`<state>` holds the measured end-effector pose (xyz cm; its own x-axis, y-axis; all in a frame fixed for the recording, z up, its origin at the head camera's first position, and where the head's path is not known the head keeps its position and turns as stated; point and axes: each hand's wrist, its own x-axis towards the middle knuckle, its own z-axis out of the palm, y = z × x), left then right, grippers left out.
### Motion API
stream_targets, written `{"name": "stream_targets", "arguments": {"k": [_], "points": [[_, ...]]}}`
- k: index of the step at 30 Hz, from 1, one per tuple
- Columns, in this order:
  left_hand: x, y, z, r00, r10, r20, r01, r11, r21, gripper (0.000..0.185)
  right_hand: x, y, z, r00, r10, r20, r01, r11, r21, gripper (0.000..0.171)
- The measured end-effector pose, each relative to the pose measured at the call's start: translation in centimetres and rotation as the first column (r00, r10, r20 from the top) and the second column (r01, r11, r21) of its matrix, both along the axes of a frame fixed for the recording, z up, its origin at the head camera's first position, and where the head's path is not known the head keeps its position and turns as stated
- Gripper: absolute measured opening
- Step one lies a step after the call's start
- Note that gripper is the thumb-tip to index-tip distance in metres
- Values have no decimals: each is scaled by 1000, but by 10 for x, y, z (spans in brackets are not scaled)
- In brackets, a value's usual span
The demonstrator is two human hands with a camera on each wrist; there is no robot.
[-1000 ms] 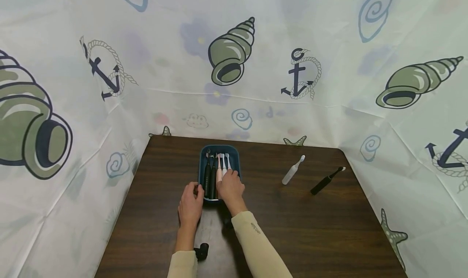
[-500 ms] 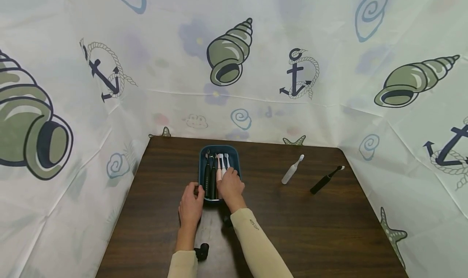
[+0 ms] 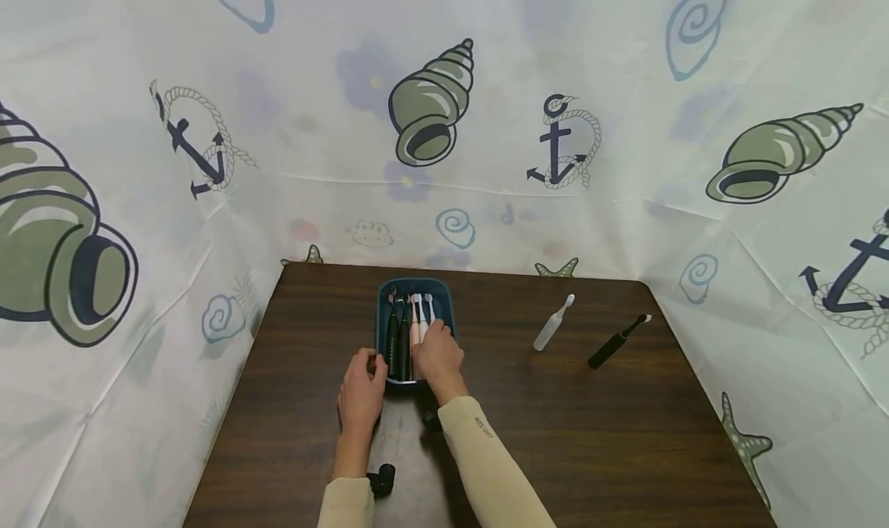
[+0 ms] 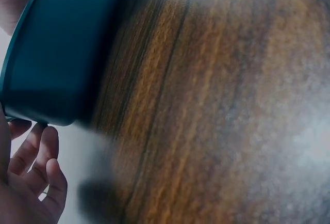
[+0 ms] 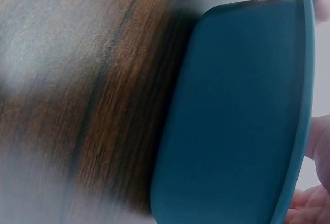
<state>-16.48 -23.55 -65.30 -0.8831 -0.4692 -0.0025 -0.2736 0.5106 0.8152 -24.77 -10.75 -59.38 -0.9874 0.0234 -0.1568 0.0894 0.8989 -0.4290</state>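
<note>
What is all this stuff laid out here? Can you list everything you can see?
Dark wooden table: one, brown, ringed by the curtain.
Teal plastic tray: one, at the table's middle, far side.
Electric toothbrushes in the tray: at least four, two black, one pink, one white, side by side.
White electric toothbrush: one, loose, right of the tray.
Black electric toothbrush: one, white-tipped, furthest right.
Seashell-and-anchor printed curtain: white, behind and at both sides.
Left hand: at the tray's near left corner.
Right hand: on the tray's right half, over the toothbrushes.
</note>
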Motion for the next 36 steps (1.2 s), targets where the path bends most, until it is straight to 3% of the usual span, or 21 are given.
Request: {"name": "stream_targets", "arguments": {"k": [16, 30, 36], "points": [[1, 2, 0, 1000, 9, 2, -9, 1000, -16, 28, -1, 1, 2, 999, -7, 38, 9, 999, -50, 57], [0, 7, 1, 1000, -7, -10, 7, 1000, -26, 29, 0, 12, 1, 1000, -18, -21, 15, 989, -149, 45], [-2, 6, -3, 1000, 12, -18, -12, 1000, -24, 29, 0, 15, 0, 997, 26, -72, -39, 982, -187, 41]]}}
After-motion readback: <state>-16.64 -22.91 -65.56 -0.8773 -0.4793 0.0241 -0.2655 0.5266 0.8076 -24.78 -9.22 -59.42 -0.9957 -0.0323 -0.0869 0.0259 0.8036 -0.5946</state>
